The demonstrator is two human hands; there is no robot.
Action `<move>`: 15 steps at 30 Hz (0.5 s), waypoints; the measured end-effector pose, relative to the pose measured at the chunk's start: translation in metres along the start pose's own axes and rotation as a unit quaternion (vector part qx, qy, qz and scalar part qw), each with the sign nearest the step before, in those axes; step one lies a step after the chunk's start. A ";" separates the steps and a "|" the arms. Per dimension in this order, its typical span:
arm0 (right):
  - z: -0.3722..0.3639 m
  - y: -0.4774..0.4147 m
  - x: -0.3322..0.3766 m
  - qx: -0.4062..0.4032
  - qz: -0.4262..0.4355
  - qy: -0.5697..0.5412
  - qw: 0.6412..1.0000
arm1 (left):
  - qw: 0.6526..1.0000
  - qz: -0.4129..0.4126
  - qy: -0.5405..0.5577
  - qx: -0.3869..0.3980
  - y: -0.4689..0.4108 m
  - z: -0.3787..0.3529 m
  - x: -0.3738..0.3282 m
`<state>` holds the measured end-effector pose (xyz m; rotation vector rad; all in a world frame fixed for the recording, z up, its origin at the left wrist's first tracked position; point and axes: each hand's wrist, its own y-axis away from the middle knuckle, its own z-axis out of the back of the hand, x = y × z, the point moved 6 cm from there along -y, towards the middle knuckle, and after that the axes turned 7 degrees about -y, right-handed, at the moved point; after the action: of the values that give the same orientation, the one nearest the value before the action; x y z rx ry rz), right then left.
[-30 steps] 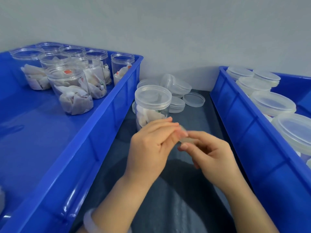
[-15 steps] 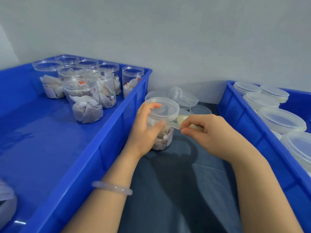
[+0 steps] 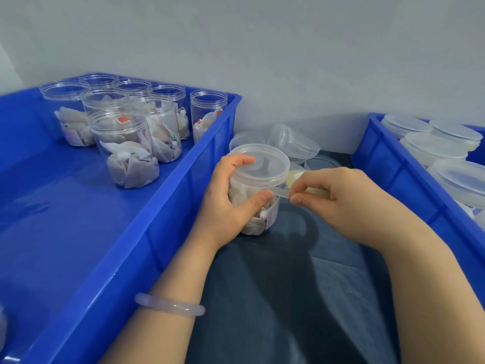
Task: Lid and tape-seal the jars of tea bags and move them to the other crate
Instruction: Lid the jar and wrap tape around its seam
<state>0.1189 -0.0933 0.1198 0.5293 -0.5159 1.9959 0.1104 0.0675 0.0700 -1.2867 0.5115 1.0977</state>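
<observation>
No writing can be read anywhere. A small red tag sits inside an open jar toward the far edge of the left crate; its print is blurred.

left hand: moved onto jar, gripping | right hand: brought tape to jar side

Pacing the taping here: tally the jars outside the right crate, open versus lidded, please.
Open jars in the left crate: 8
Lidded jar, gripped by the left hand while the right hand pinches tape: 1
Total: 9
</observation>
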 end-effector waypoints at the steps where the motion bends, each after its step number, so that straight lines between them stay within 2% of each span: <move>1: 0.000 0.000 0.000 -0.001 0.001 0.003 1.000 | 1.000 -0.001 0.001 -0.002 0.000 0.000 0.000; 9: 0.001 -0.001 0.000 -0.031 0.000 -0.003 1.000 | 1.000 0.017 0.008 -0.019 -0.004 0.002 0.003; 15: 0.006 0.001 0.001 -0.066 -0.019 -0.033 0.997 | 0.999 -0.004 0.011 -0.045 -0.001 0.012 0.001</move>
<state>0.1186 -0.0969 0.1250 0.5193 -0.6691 1.8981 0.1087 0.0791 0.0724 -1.3792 0.4776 1.1109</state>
